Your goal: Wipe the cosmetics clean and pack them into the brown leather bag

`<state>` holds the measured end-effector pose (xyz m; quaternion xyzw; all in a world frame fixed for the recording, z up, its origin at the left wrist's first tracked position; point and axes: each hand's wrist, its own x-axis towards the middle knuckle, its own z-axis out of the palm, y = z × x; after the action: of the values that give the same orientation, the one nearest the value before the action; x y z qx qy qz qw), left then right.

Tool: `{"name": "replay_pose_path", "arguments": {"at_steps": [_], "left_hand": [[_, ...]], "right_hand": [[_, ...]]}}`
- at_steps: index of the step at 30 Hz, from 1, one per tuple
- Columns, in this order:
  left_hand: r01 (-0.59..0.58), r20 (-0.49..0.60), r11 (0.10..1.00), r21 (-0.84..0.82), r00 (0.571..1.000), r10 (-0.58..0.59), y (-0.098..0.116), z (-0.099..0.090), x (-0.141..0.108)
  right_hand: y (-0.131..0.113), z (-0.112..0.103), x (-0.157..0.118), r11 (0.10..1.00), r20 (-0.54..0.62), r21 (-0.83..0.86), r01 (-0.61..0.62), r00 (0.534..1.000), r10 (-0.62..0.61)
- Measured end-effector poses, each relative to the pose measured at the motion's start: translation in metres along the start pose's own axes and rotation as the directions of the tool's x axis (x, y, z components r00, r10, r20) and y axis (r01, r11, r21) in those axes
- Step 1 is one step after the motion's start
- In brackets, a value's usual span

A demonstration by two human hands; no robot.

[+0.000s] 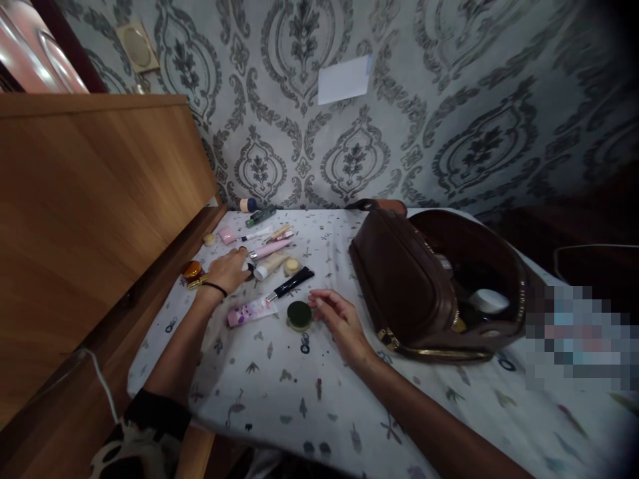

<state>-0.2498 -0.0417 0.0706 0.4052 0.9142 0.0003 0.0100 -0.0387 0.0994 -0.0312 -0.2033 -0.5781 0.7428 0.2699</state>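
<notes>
My left hand (227, 269), with a dark band at the wrist, reaches among the cosmetics at the left. Its fingers curl round a small dark-edged thing that I cannot make out. Beside it lie an amber jar (192, 270), a pink tube (269, 249), a cream tube (271, 266) and a small yellow-lidded jar (291, 266). My right hand (342, 322) is open, its fingertips close to a round jar with a dark green lid (299, 314). Left of that jar are a pink patterned tube (252, 311) and a black tube (294, 282).
A brown bag (409, 279) stands unzipped on the right, with a white item (489, 301) inside. At the back lie a green bottle (261, 216) and a dark-capped bottle (248, 205). A wooden cabinet (100, 199) borders the patterned tablecloth (279, 386) on the left.
</notes>
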Motion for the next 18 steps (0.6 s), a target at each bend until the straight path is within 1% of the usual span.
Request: {"name": "replay_pose_path", "arguments": {"at_steps": [2,4,6,9,13,18], "left_hand": [[-0.055,-0.058,0.998,-0.019,0.997,0.054,0.019,-0.001,-0.002],[-0.132,-0.085,0.990,-0.039,0.988,0.129,0.040,0.002,-0.001],[-0.205,-0.087,0.977,-0.053,0.976,0.200,0.060,0.009,0.004],[-0.259,-0.078,0.964,-0.058,0.964,0.255,0.079,0.022,0.014],[-0.267,-0.053,0.962,-0.056,0.963,0.264,0.087,0.035,0.022],[-0.210,-0.054,0.974,-0.082,0.977,0.207,0.085,0.041,0.027]], "right_hand": [[0.000,0.000,0.000,1.000,0.003,-0.008,0.007,1.000,-0.007],[0.000,0.000,0.001,1.000,0.007,-0.010,0.012,1.000,-0.012],[0.001,-0.001,0.001,1.000,0.011,-0.011,0.019,1.000,-0.018],[0.003,-0.002,0.002,1.000,0.012,-0.010,0.024,1.000,-0.024],[0.003,-0.002,0.003,0.999,0.020,-0.019,0.026,0.999,-0.025],[0.003,-0.001,0.003,0.999,0.014,-0.033,0.034,0.999,-0.034]]}}
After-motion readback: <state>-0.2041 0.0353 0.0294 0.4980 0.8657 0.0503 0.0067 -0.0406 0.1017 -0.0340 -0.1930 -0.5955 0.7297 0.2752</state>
